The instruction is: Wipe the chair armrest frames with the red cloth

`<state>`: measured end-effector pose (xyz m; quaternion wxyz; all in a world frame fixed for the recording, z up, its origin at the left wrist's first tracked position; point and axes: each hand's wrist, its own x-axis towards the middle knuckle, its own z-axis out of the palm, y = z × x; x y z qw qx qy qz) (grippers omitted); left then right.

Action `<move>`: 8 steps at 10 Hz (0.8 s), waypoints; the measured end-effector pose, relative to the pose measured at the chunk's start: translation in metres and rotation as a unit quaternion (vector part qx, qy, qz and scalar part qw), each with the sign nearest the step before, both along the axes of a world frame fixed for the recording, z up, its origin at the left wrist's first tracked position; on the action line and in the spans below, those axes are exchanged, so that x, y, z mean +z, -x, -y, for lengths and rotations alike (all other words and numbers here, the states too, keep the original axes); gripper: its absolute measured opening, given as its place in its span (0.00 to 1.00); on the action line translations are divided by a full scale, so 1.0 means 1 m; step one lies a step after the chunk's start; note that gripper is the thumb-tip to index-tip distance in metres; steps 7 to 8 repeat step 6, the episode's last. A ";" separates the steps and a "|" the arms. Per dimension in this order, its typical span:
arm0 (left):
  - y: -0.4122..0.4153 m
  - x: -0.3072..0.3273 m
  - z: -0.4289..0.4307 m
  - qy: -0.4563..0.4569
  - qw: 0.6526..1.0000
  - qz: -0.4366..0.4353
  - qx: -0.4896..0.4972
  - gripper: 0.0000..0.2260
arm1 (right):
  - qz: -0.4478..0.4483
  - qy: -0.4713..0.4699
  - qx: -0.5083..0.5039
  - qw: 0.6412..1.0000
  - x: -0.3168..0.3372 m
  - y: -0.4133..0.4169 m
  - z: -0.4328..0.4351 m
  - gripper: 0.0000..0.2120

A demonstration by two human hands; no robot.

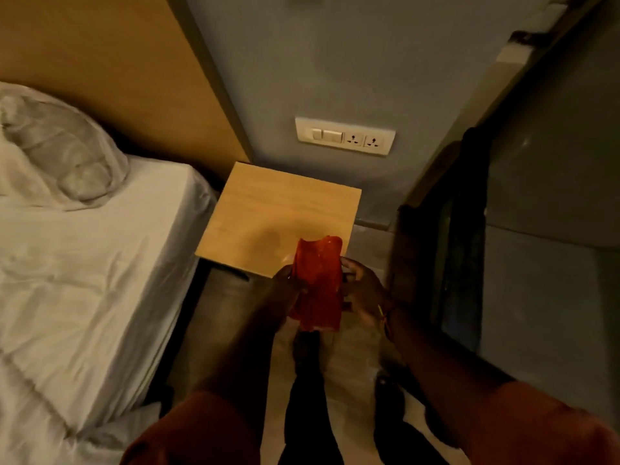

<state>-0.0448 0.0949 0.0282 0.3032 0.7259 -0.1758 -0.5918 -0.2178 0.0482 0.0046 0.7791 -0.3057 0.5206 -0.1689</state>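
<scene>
The red cloth [317,283] hangs folded lengthwise between both hands, in front of me, over the near right corner of a small wooden bedside table [268,213]. My left hand [287,285] grips its left edge. My right hand [364,292] grips its right edge, with a thin band at the wrist. No chair or armrest shows in this view.
A bed with white sheets [84,263] and a pillow [57,149] fills the left side. A switch and socket plate [345,135] sits on the grey wall behind the table. A dark glass door or panel [469,229] stands to the right. My legs stand on the narrow floor strip.
</scene>
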 end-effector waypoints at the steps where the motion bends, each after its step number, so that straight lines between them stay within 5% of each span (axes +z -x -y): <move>1: -0.036 -0.049 0.039 -0.013 0.997 0.047 -0.057 0.12 | -0.051 0.017 -0.040 0.998 -0.031 -0.038 0.025 0.33; 3: -0.078 -0.101 0.096 0.023 0.995 0.079 -0.065 0.11 | -0.077 0.021 -0.055 0.995 -0.083 -0.082 0.078 0.29; 5: -0.094 -0.109 0.111 -0.100 0.940 0.250 -0.211 0.34 | -0.178 0.062 0.054 0.981 -0.081 -0.080 0.114 0.34; 8: -0.091 -0.093 0.111 -0.090 0.941 0.262 -0.195 0.36 | -0.177 0.088 -0.003 0.980 -0.063 -0.070 0.117 0.33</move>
